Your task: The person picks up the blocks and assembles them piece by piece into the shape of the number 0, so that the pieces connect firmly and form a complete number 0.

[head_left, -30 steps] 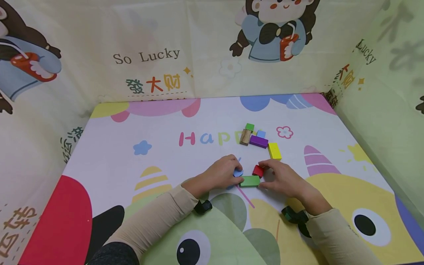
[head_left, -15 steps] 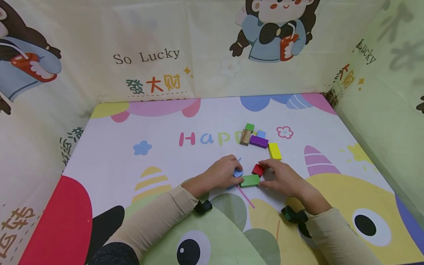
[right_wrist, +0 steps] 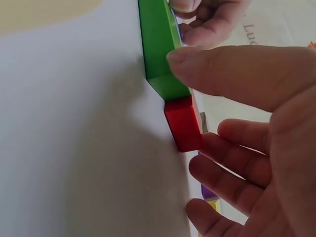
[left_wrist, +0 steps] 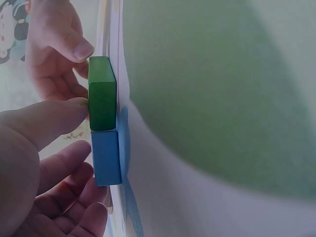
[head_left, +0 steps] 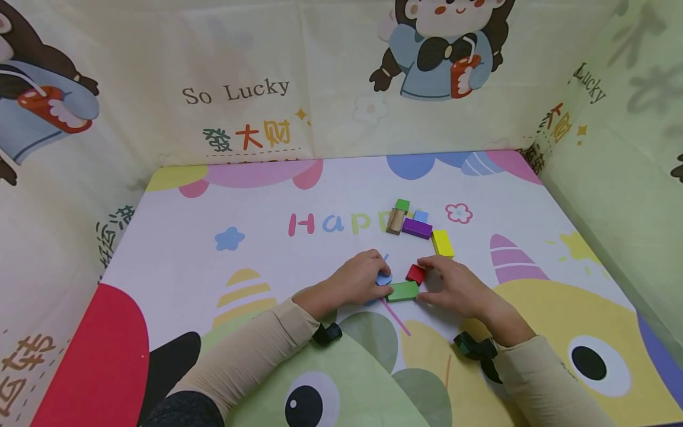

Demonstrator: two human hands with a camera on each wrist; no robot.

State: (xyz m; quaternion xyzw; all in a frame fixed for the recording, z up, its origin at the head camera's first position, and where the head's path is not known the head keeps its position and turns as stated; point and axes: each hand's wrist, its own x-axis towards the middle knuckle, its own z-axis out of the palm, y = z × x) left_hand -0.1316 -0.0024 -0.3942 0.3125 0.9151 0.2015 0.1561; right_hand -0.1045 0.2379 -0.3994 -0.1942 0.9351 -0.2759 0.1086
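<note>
A long green block (head_left: 402, 292) lies on the printed mat between the two hands. My left hand (head_left: 360, 276) has its thumb at the left end of the green block and its fingers curled beside a blue block (left_wrist: 106, 158), which sits against the green one. At the other end, my right hand (head_left: 453, 284) sets its thumb on the green block and its fingers by a small red block (right_wrist: 183, 123). The red block touches the green block's corner. In the head view, the left fingers partly cover the blue block.
Behind the hands stand a yellow block (head_left: 442, 244), a purple block (head_left: 417, 228), a brown block (head_left: 395, 221), a small green block (head_left: 402, 205) and a light blue block (head_left: 421, 216). Printed cloth walls (head_left: 331, 118) rise at the back and sides.
The green block's right end and the red block have shifted very slightly away from the person. Both hands stay nearly in place.
</note>
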